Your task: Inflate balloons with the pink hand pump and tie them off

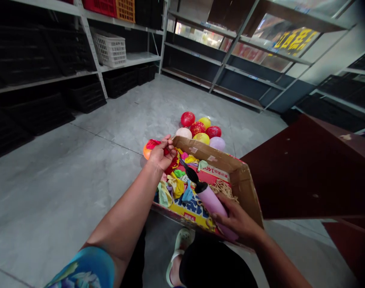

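Observation:
My left hand (162,154) is closed on a limp red balloon (154,144), held over the near left corner of an open cardboard box (230,164). My right hand (238,220) grips a pink hand pump (210,200) with a black nozzle that points up and left into the box. Inside the box lie several uninflated balloons (174,186) in yellow, green, blue and pink, plus a tangle of beige string (222,188). An orange balloon (146,153) sits on the floor just left of the box.
Several inflated balloons (200,130) in red, yellow, white and lilac lie on the grey tiled floor beyond the box. A dark red table (308,172) stands at right. Metal shelves with black crates (38,80) and a white basket (110,49) line the left wall.

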{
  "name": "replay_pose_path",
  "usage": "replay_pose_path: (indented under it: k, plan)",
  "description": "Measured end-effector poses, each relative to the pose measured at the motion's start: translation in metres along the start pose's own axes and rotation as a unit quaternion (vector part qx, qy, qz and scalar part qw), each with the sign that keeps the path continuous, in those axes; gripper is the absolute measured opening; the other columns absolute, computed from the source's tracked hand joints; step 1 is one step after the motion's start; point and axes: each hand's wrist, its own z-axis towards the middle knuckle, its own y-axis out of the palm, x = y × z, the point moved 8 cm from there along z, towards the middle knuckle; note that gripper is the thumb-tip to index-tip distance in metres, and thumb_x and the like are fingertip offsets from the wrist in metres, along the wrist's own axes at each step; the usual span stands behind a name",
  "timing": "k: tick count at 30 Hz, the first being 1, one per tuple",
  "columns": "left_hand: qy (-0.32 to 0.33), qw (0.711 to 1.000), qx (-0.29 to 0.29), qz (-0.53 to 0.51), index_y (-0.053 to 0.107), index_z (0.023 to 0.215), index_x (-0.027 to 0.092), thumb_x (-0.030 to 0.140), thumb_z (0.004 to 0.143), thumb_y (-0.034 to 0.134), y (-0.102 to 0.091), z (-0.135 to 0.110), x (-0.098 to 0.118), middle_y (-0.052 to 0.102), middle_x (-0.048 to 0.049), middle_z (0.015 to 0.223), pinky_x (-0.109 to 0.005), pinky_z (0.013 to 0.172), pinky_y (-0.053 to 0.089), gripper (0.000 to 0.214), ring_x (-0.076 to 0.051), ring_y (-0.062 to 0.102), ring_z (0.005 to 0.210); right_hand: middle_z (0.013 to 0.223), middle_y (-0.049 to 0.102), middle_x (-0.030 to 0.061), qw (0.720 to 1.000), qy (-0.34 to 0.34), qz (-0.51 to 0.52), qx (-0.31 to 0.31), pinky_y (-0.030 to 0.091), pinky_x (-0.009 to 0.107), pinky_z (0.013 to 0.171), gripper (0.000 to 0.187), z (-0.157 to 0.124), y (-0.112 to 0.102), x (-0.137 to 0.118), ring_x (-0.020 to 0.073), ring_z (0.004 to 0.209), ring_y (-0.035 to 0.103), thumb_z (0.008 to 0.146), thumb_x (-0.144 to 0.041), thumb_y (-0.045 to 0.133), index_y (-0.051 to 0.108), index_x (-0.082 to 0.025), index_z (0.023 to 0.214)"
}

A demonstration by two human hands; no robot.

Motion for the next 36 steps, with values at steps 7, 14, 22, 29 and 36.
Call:
replay_pose_path:
  k: [7, 14, 22, 29, 36]
  plan:
    - [-0.018, 1.000, -0.001, 0.011, 0.057, 0.096, 0.016, 0.006, 0.082, 0.050, 0.007, -0.006, -0.007, 0.054, 0.0032, 0.063, -0.018, 0.046, 0.038, 0.019, -0.004, 0.044, 0.044, 0.107, 0.061, 0.0086, 0.998, -0.032, -0.057, 0.022, 0.045, 0.035, 0.081, 0.045, 0.013, 0.013, -0.033, 0.0242, 0.093, 0.056, 0.080, -0.041, 0.059, 0.054, -0.019, 0.118]
    - [-0.015, 0.999, -0.015, 0.034, 0.057, 0.088, 0.016, 0.007, 0.080, 0.054, 0.008, -0.005, -0.009, 0.050, 0.0038, 0.063, -0.016, 0.042, 0.034, 0.012, -0.002, 0.036, 0.040, 0.102, 0.062, 0.0075, 0.997, -0.031, -0.060, 0.026, 0.044, 0.034, 0.078, 0.040, 0.019, 0.013, -0.032, 0.0226, 0.089, 0.055, 0.079, -0.039, 0.060, 0.057, -0.018, 0.113]
    - [-0.025, 0.997, 0.003, 0.076, 0.059, 0.085, 0.014, 0.018, 0.082, 0.054, 0.008, -0.007, -0.020, 0.049, 0.0028, 0.059, -0.017, 0.041, 0.032, 0.007, -0.004, 0.036, 0.040, 0.107, 0.061, 0.0075, 0.997, -0.034, -0.054, 0.038, 0.043, 0.033, 0.082, 0.041, 0.026, 0.014, -0.036, 0.0230, 0.094, 0.055, 0.078, -0.037, 0.061, 0.054, -0.019, 0.114]
    - [-0.004, 0.997, 0.027, 0.072, 0.056, 0.080, 0.014, 0.033, 0.086, 0.051, 0.007, -0.009, -0.023, 0.051, 0.0011, 0.059, -0.019, 0.042, 0.032, 0.021, -0.005, 0.037, 0.040, 0.096, 0.062, 0.0051, 0.999, -0.004, -0.026, 0.039, 0.043, 0.031, 0.075, 0.033, 0.030, 0.017, -0.039, 0.0211, 0.085, 0.055, 0.077, -0.037, 0.061, 0.056, -0.019, 0.104]
    - [-0.071, 0.996, 0.004, 0.050, 0.053, 0.077, 0.015, 0.046, 0.078, 0.062, 0.006, -0.007, -0.027, 0.052, 0.0018, 0.061, -0.021, 0.043, 0.035, 0.033, -0.005, 0.038, 0.040, 0.102, 0.061, 0.0048, 0.989, 0.021, 0.146, 0.000, 0.045, 0.031, 0.077, 0.037, 0.029, 0.035, -0.034, 0.0213, 0.089, 0.055, 0.078, -0.043, 0.059, 0.057, -0.019, 0.106]
